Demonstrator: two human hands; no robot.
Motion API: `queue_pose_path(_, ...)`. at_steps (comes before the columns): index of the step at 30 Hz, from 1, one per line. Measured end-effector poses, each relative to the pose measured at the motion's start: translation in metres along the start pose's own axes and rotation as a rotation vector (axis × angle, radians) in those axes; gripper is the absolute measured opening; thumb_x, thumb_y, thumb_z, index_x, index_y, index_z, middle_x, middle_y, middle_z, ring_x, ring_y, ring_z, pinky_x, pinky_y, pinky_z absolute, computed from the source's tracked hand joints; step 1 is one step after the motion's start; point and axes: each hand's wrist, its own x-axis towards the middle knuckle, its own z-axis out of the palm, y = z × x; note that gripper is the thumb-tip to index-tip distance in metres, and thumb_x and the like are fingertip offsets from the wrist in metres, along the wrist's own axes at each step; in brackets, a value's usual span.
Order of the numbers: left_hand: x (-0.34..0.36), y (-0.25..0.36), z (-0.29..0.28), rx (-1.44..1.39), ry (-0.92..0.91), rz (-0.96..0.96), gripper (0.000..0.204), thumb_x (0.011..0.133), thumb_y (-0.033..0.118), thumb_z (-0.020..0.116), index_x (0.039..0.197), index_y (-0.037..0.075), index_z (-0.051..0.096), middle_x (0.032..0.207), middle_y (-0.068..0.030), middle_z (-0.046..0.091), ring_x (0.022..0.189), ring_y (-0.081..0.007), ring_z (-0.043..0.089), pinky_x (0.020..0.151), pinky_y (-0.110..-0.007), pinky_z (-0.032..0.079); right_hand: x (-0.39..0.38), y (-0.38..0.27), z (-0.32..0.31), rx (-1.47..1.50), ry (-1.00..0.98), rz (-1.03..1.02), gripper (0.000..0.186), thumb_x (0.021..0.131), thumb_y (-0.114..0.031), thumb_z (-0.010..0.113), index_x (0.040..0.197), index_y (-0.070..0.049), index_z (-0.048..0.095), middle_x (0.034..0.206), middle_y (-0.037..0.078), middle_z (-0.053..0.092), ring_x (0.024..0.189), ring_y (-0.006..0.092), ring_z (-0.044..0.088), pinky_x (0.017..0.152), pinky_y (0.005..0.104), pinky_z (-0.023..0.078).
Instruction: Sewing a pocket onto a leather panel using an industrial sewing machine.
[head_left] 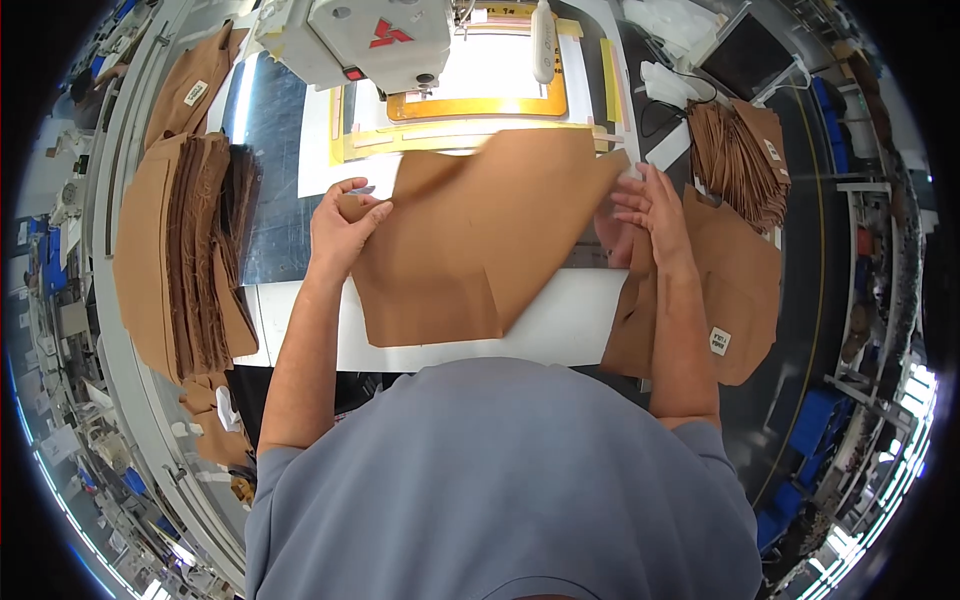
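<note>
Panel (470,240) is seemingly being spread, near side of frame (500,108). Left edge is pinched by left hand (338,235); right hand (660,218) is held loosely open beside right edge, nothing visibly gripped. Flattening likely needed next.

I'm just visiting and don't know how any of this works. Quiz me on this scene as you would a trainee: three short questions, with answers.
1. True or false: the left hand grips the brown fabric panel near its left edge.

2. What colour is the flat, rounded-corner frame beside the machine head?
a) blue
b) orange-yellow
c) green

3. Fill in the gap: the thick stack of brown pieces with frayed edges is on the ____ side of the view.

Key:
1. True.
2. b) orange-yellow.
3. left.
</note>
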Motion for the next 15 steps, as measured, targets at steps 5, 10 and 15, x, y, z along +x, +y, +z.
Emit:
queue_pose_path(5,0.015,0.01,0.007,0.151,-0.104,0.04,0.038,0.083,0.017,0.086,0.113,0.0,0.069,0.098,-0.0057,0.074,0.09,-0.0141,0.07,0.079,-0.028,0.055,0.021,-0.002,0.038,-0.779,0.195,-0.334,0.065,0.095,-0.054,0.068,0.138,-0.008,0.057,0.121,0.014,0.064,0.114,0.027,0.063,0.093,0.0405,0.052)
queue_pose_path(10,0.015,0.012,0.023,0.367,-0.11,0.037,0.029,0.083,0.02,0.084,0.102,0.001,0.073,0.089,-0.0083,0.074,0.085,-0.0151,0.07,0.078,-0.03,0.055,0.004,-0.005,0.075,-1.399,0.178,-0.969,0.066,0.079,-0.049,0.082,0.13,-0.011,0.063,0.13,0.012,0.059,0.122,0.0325,0.056,0.106,0.0455,0.041)
queue_pose_path(15,0.017,-0.002,0.025,0.423,-0.041,0.208,0.026,0.088,0.022,0.082,0.099,0.001,0.073,0.089,-0.0061,0.076,0.08,-0.0108,0.067,0.076,-0.029,0.054,-0.012,0.009,0.097,-1.201,-0.324,-0.803,0.065,0.071,-0.049,0.088,0.12,-0.014,0.065,0.12,0.005,0.063,0.117,0.0261,0.057,0.108,0.0445,0.037)
